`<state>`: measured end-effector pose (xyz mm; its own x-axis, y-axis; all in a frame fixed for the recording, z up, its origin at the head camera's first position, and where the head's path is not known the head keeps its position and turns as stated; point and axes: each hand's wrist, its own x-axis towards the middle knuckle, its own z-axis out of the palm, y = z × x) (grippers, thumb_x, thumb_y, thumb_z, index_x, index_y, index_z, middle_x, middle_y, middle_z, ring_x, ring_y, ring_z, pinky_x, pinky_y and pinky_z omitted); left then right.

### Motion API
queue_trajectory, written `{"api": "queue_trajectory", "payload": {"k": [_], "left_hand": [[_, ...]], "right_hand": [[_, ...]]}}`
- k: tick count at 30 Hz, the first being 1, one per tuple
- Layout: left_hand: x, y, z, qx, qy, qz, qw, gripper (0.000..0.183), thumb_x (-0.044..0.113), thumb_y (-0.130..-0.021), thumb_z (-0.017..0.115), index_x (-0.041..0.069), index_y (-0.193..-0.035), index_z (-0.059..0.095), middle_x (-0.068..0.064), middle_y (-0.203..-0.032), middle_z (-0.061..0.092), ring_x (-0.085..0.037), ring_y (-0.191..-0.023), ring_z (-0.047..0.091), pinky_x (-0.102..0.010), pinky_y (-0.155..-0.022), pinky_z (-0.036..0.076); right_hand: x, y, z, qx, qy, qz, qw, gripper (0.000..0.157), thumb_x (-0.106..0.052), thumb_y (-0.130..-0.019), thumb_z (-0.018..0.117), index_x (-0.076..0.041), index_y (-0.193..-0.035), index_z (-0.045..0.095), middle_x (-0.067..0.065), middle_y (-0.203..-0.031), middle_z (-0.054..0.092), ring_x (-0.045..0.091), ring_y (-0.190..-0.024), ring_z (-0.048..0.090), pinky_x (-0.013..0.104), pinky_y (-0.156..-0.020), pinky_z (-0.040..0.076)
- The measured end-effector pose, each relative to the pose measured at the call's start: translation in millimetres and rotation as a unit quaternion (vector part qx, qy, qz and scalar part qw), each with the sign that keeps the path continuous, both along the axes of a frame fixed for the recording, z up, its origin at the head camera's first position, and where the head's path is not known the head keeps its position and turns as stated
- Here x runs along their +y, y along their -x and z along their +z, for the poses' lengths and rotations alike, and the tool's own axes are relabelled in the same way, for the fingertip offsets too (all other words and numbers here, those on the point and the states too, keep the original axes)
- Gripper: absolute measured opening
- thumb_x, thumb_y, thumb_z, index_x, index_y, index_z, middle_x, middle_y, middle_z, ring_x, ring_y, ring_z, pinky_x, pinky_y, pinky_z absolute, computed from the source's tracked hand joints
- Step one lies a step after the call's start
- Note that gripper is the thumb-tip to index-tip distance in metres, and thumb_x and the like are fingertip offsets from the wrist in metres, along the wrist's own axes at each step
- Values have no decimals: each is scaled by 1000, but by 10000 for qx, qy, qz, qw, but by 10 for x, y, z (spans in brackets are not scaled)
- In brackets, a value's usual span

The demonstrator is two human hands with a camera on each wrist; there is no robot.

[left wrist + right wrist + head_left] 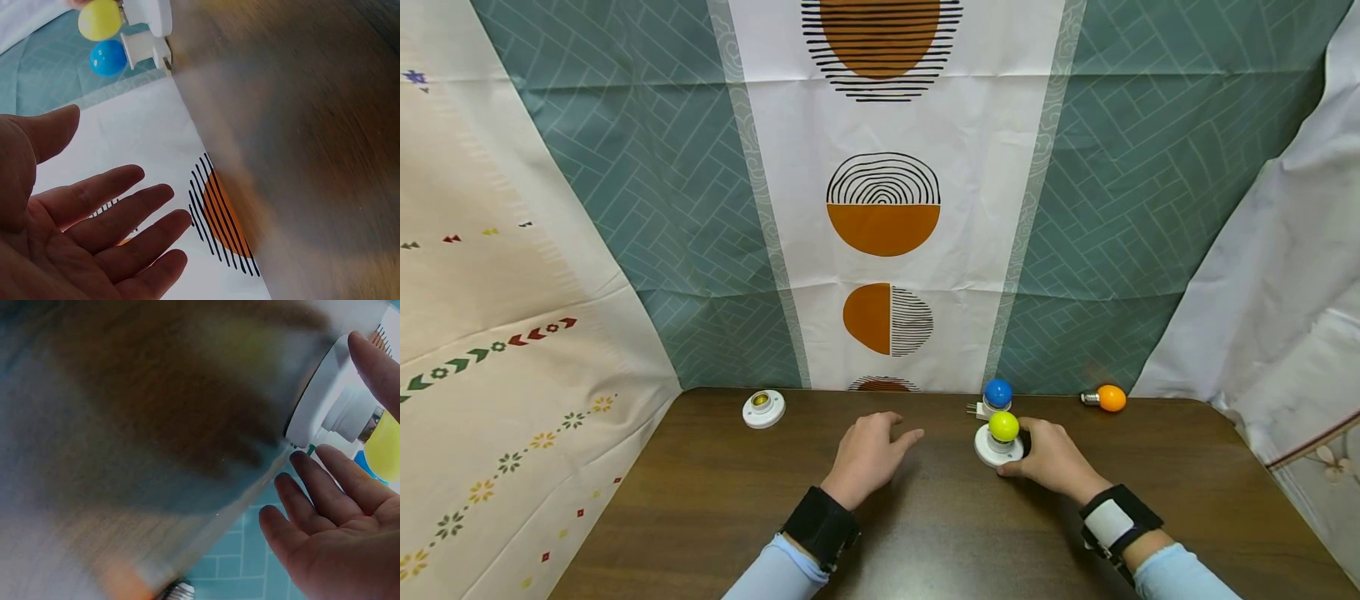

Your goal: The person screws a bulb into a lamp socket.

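On the right of the table stands a round white lamp holder (993, 452) with a yellow-green bulb (1003, 427) fitted upright in it. My right hand (1054, 457) holds the holder's base at its edge, thumb on the near side and fingers on the far side. In the right wrist view the thumb (375, 369) lies against the white base (312, 406). Close behind stands a blue bulb (998, 392) in a white plug-in socket (984, 410) with metal prongs. My left hand (868, 454) hovers over the table middle, its fingers extended and holding nothing.
Another round white lamp holder (763, 409), without a bulb, sits at the back left of the brown table (700, 517). An orange bulb (1111, 398) lies on its side at the back right. A patterned cloth (880, 125) hangs along the table's far edge.
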<state>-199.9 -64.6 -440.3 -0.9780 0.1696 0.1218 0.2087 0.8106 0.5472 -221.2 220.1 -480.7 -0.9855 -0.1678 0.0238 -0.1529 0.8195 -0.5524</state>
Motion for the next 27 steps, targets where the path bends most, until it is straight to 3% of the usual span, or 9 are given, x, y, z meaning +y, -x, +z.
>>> {"api": "queue_trajectory", "payload": {"k": [7,12,18,27], "left_hand": [[-39,23,9,-29,-71,88,9999,54,52,-86,57,8,-117,65,-7,-115,67,-19,-95,65,-36,-72,53],[-130,68,26,235,-248,217,9992,56,52,-86,58,9,-121,62,-6,-120,64,-22,-108,62,-40,-84,52],[-320,157,106,727,-478,703,9937,65,54,-82,63,9,-128,56,-7,-127,60,-24,-117,56,-42,-95,47],[-704,252,106,822,-283,1307,9876,88,56,-77,67,3,-140,37,-19,-141,39,-36,-131,36,-52,-105,35]], "right_hand": [[56,-16,77,74,52,-60,9999,82,-38,-56,88,0,-121,57,15,-118,62,29,-106,59,51,-91,47],[137,-48,212,226,67,-82,9997,84,-36,-59,87,-1,-127,53,18,-127,57,37,-116,53,56,-94,43],[223,-121,378,704,-173,-147,9973,81,-31,-65,84,0,-131,48,21,-134,50,43,-123,45,60,-95,40],[310,-201,423,1103,-428,-205,9928,73,-34,-74,76,0,-132,48,25,-139,43,46,-126,37,64,-98,33]]}}
